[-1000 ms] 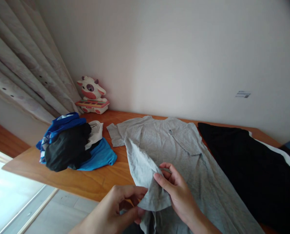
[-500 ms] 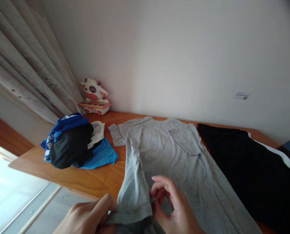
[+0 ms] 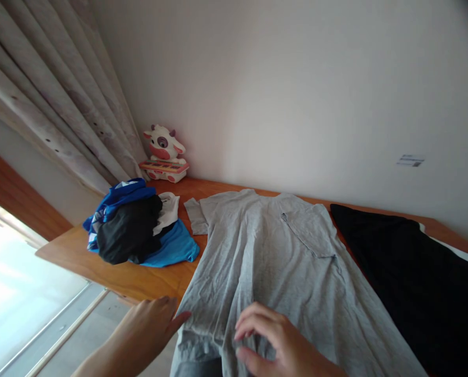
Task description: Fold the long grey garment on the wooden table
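Observation:
A grey T-shirt (image 3: 281,251) lies spread on the wooden table, one sleeve out at the left and the other folded in across the right of its chest. Creases run down its left half, and the lower hem hangs at the near edge. My left hand (image 3: 145,327) is beside the shirt's lower left edge, thumb apart from the fingers, holding nothing. Over the lower middle of the shirt is my right hand (image 3: 275,335), its fingers curved and parted from the thumb with nothing between them.
A pile of blue, black and white clothes (image 3: 129,225) lies at the left of the table (image 3: 151,280). Behind it stands a cow-shaped toy keyboard (image 3: 165,157) near the curtain (image 3: 61,94). A black garment with a white stripe (image 3: 406,262) lies at the right, by the wall.
Both hands have let go of the shirt's lower hem. The left side of the shirt, bunched and lifted before, now lies wider and flatter. The view has shifted slightly left.

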Tool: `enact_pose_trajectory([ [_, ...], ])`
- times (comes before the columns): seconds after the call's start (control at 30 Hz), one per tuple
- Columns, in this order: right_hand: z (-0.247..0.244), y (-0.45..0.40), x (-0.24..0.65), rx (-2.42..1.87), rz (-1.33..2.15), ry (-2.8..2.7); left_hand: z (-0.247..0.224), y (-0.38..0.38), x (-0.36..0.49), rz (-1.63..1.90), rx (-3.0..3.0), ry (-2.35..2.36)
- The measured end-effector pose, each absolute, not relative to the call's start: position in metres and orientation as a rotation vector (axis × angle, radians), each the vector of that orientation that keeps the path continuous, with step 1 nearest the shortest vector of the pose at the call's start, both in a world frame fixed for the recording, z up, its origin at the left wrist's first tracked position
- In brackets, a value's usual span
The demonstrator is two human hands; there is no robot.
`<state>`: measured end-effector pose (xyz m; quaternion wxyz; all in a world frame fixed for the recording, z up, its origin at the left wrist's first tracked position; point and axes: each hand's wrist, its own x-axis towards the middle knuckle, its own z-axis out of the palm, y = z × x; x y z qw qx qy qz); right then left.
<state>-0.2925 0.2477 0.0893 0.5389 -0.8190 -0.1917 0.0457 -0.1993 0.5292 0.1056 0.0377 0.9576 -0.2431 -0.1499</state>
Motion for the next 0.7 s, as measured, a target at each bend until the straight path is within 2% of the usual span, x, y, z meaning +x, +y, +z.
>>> enact_pose_trajectory([
  [0.13, 0.096, 0.201, -0.286, -2.147, -0.106, -0.162, 0.097, 0.501, -0.179, -0.500, 2.853, -0.781],
  [0.27, 0.071, 0.127, -0.301, -2.515, -0.306, 0.123, 0.092, 0.504, -0.172, -0.555, 2.690, -0.916],
  [0.43, 0.040, 0.038, -0.353, -2.914, -0.417, 0.672, 0.094, 0.520, -0.161, -0.635, 2.715, -0.830],
  [0.57, 0.034, 0.027, -0.381, -2.913, -0.262, 0.764, 0.089, 0.514, -0.155, -0.607, 2.819, -0.745],
  [0.7, 0.032, 0.038, -0.387, -2.838, -0.037, 0.697, 0.090, 0.504, -0.153, -0.678, 2.731, -0.905],
])
